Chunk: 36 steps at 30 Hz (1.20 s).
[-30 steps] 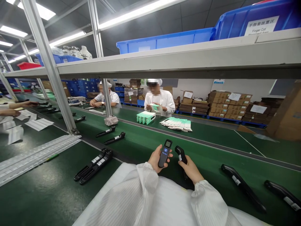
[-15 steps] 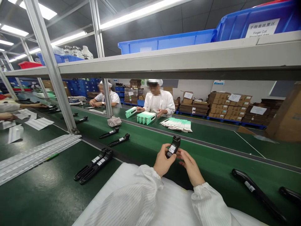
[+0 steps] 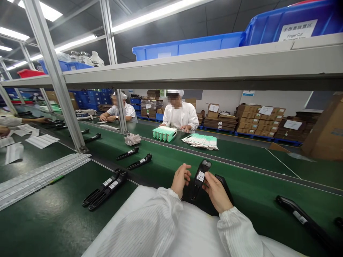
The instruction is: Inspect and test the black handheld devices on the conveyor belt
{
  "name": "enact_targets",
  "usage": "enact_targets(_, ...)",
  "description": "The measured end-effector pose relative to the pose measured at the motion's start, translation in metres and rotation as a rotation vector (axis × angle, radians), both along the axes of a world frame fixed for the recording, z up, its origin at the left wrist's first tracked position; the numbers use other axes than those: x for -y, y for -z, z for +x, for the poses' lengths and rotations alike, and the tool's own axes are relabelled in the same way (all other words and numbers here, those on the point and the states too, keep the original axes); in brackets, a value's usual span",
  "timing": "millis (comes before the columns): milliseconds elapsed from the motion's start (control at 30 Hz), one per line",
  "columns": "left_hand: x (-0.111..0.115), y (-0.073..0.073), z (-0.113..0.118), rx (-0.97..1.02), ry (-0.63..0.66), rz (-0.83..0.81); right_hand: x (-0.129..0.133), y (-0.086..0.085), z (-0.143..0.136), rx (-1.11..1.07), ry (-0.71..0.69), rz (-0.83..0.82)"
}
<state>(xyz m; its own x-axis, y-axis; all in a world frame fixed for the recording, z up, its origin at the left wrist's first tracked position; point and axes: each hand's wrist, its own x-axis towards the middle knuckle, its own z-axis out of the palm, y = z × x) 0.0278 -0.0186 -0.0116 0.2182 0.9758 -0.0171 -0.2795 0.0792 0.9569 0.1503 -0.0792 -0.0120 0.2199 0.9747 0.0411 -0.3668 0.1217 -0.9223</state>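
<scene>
A black angled handle-like device (image 3: 199,178) with white labels on its face stands nearly upright in front of me. My right hand (image 3: 217,191) pinches it from the right side, thumb near the labels. My left hand (image 3: 180,180) is just to its left, fingers apart and slightly curled, holding nothing. Behind my right hand another black device (image 3: 224,184) shows partly; the rest of it is hidden. On the green belt (image 3: 249,178), a labelled black device (image 3: 302,217) lies to the right.
Two black devices (image 3: 107,191) lie side by side at the left, and more (image 3: 140,161) rest on the belt beyond. Across it, a person (image 3: 180,114) sits behind green-white cartons (image 3: 164,134) and flat cartons (image 3: 200,141). A shelf (image 3: 187,73) with blue bins spans overhead.
The left hand has let go of the black device and moved slightly left. The right hand now holds it, more of its length showing. Devices on the belt have shifted right.
</scene>
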Motion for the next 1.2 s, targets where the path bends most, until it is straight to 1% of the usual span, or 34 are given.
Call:
enact_targets(133, -0.012, 0.005, -0.008, 0.102, -0.031, -0.181, -0.001, 0.001, 0.000, 0.002, -0.006, -0.005)
enact_targets(300, -0.015, 0.006, -0.010, 0.119, -0.009, -0.256, 0.000, 0.001, -0.001, 0.023, -0.033, -0.012)
enact_targets(467, -0.013, 0.005, -0.009, 0.087, 0.028, -0.248, 0.000, 0.000, -0.002, 0.025, -0.075, -0.019)
enact_targets(633, -0.013, 0.005, -0.008, 0.052, 0.043, -0.241, 0.001, -0.001, -0.003, 0.051, -0.044, -0.022)
enact_targets(867, -0.010, 0.005, -0.008, -0.008, 0.077, -0.200, -0.002, 0.003, -0.001, 0.083, -0.048, -0.084)
enact_targets(1033, -0.009, 0.004, -0.008, -0.036, 0.088, -0.177, -0.002, 0.005, -0.001, 0.075, -0.059, -0.073)
enact_targets(1200, -0.009, 0.007, -0.007, -0.063, 0.111, -0.173, -0.001, 0.004, -0.001, 0.067, -0.051, -0.101)
